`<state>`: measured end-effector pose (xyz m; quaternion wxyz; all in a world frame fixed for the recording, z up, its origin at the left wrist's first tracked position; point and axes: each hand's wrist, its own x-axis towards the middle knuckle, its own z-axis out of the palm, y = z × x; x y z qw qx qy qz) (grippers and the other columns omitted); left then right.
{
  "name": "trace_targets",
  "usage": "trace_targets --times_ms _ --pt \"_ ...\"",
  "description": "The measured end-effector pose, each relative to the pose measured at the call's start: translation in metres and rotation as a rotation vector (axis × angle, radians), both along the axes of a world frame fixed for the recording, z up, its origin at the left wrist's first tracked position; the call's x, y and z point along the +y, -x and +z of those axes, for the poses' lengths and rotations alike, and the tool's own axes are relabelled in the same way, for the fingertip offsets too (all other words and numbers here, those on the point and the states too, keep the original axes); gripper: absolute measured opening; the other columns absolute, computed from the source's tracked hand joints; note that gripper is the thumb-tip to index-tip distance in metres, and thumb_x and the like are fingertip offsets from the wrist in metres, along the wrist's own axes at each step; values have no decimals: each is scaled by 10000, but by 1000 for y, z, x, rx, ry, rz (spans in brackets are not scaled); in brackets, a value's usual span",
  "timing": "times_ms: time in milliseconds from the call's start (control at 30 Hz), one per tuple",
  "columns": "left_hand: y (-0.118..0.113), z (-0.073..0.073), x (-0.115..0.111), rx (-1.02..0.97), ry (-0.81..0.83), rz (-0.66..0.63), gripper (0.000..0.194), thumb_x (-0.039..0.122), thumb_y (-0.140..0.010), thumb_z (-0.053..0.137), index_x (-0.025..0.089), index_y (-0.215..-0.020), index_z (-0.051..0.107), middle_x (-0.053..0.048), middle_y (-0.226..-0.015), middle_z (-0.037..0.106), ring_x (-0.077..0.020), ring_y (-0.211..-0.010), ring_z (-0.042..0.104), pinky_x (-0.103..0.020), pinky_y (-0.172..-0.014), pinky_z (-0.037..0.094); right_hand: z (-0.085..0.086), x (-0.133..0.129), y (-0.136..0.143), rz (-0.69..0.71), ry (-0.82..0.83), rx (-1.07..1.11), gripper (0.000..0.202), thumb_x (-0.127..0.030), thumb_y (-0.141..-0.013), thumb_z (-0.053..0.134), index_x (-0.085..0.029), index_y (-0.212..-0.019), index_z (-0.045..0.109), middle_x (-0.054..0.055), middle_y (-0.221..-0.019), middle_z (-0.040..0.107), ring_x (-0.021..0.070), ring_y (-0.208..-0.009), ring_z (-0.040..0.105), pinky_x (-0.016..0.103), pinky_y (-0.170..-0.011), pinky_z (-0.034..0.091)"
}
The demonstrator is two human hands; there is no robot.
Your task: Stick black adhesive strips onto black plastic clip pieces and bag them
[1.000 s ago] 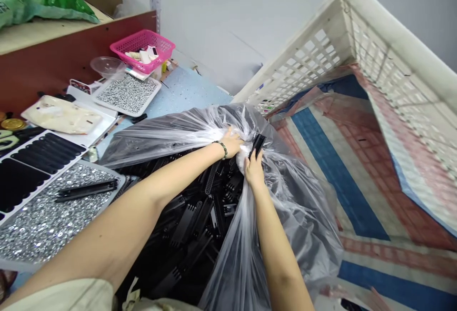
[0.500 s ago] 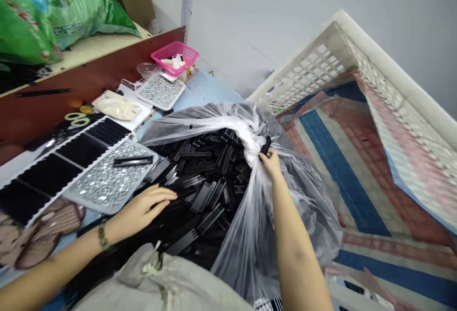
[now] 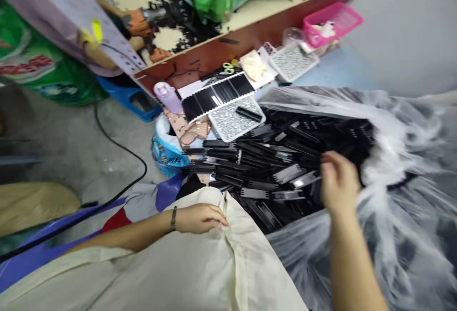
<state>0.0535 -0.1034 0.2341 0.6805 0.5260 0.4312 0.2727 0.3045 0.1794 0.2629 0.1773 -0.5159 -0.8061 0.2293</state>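
Observation:
My left hand [image 3: 202, 218], with a beaded bracelet at the wrist, rests at the cream cloth [image 3: 178, 268] over my front; its fingers are curled together at a fold, and anything pinched there is too small to make out. Over the heap of black plastic pieces [image 3: 257, 185] is my right hand [image 3: 339, 182], blurred, its fingertips pointing into the pile. The clear plastic bag [image 3: 389, 154] surrounds the heap on the right, its rim bunched beside my right hand. One black piece [image 3: 249, 114] lies on a tray of small silvery parts [image 3: 232, 127].
A black strip sheet [image 3: 217, 95], a lilac bottle [image 3: 168, 96], green-handled scissors [image 3: 228, 68] and a pink basket [image 3: 332, 25] line the table's back. Beyond the red-brown board [image 3: 250, 30], another person's gloved hand [image 3: 137, 22] is among black scraps. A cable [image 3: 117, 142] crosses the floor.
The view has swung left and down. My left hand has moved from the pile to the cloth. My right hand has left the bag's rim and black piece there and moved over the heap.

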Motion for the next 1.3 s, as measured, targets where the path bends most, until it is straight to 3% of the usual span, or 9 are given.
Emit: trace_targets --times_ms 67,200,367,567,733,933,1033,1133,1300 --pt "1 -2 -14 -58 26 49 350 379 -931 446 199 -1131 670 -98 -1136 672 -175 -1049 620 -265 -958 456 -20 -81 57 463 414 55 367 -404 -916 452 -254 -1232 566 96 -1233 597 243 -1154 551 440 -1014 416" --pt "22 -13 -51 -170 209 140 393 462 -901 500 188 -1118 678 -72 -1152 676 -172 -1074 615 -256 -967 454 -68 -205 103 866 956 53 449 -454 -926 434 -238 -1302 546 80 -1321 563 215 -1232 514 387 -1059 397" --pt "74 -70 -115 130 511 470 483 467 -975 300 150 -1091 645 -85 -1146 664 -169 -1085 607 -301 -965 465 -104 -249 85 743 1459 4 479 -576 -896 432 -392 -1335 489 -13 -1439 447 226 -1352 374 463 -1147 231" --pt "92 -170 -168 610 748 572 298 366 -909 546 128 -1083 592 -80 -1067 623 -182 -942 614 -400 -840 520 -138 -286 87 445 1702 130 542 -634 -847 480 -264 -1210 640 67 -1335 558 255 -1299 441 385 -1136 251" --pt "100 -191 -160 928 573 589 280 316 -917 523 133 -1122 580 -89 -1103 606 -206 -1000 594 -415 -881 498 -172 -322 84 219 1740 186 675 -718 -814 443 -227 -1247 606 104 -1270 604 271 -1227 516 396 -1068 356" --pt "194 -205 -54 1216 123 534 590 235 -891 438 124 -1452 293 -162 -1449 376 -297 -1385 270 -524 -1161 119 -195 -347 90 121 1704 174 645 -678 -825 476 -194 -1231 606 131 -1209 635 278 -1174 557 435 -1042 372" --pt "229 -231 -18 1216 41 372 644 185 -802 545 25 -1400 368 -194 -1230 573 -308 -1262 450 -525 -1163 80 -202 -346 111 256 1624 87 533 -560 -858 510 -186 -1227 603 128 -1198 635 257 -1139 578 411 -1019 396" --pt "237 -248 -38 1160 35 189 324 178 -875 494 63 -1162 593 -93 -866 669 -200 -923 632 -483 -1102 272 -205 -334 147 425 1482 36 419 -391 -883 510 -184 -1239 587 114 -1165 636 231 -1086 598 378 -972 436" --pt "248 -245 -123 1105 30 0 281 392 -907 542 125 -954 616 -40 -905 645 -149 -825 620 -373 -818 510 -207 -314 213 645 1314 5 370 -275 -903 471 -191 -1249 573 94 -1139 625 202 -1043 599 339 -932 458"
